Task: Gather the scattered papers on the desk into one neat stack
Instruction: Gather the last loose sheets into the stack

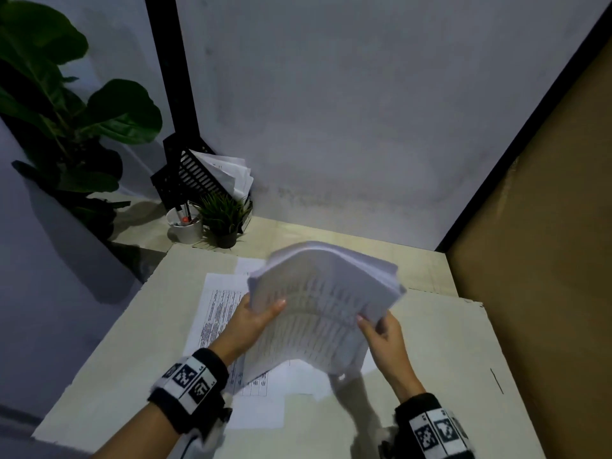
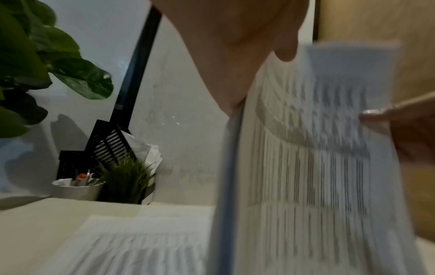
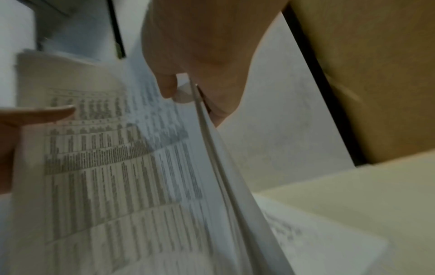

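Above the desk, a thick sheaf of papers stands tilted on its near short edge — left hand and right hand pinch its long sides; loose sheets lie beneath, nearer the left.

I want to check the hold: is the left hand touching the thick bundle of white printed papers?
Touching. In the head view the left hand grips the left edge of the thick bundle of white printed papers, thumb lying on the top sheet.

Grey wall, dim rm, beige desk
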Demonstrator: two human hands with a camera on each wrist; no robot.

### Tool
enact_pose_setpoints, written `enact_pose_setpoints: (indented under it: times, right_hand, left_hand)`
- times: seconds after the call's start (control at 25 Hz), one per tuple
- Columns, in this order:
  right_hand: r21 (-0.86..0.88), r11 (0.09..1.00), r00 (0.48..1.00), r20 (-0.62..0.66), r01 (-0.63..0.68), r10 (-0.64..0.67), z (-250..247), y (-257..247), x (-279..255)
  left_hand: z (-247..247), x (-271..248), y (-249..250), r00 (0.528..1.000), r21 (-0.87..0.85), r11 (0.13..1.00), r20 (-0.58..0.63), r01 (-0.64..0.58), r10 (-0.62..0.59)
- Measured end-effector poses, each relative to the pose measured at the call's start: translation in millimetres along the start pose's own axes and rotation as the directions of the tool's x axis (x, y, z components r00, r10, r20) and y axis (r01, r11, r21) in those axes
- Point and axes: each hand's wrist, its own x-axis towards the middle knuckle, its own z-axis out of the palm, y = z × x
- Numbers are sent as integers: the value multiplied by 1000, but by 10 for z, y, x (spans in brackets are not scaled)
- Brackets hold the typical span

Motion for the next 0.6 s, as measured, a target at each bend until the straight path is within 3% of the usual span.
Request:
enact_pose_setpoints:
  times: [0.12,0.28,0.4,0.48,0.6]
  right_hand:
    - [-5,999,999,-15,-44,44,61,69,-38]
    - [98,994,997,55,-57,52,45,16,-76]
    - [102,978,978,123,-183,170,25,196,-132]
    - [34,967,954,180,-251,241,88,333,-176]
    - [90,954,950,159,-285,269,240,442,-237]
  left_hand:
    - [-2,-67,-69,997,-3,999,-68,32,-32]
    - [-136,-96,-81,990,-62,998,-137,-33,25]
    - [-207,-175,-235,995,-78,997,-99,6,-13]
    - [-209,-232,-357,994,-66,993,-45,98,-101]
    - [-147,-280,-435,984,-47,983,-5,180,-180]
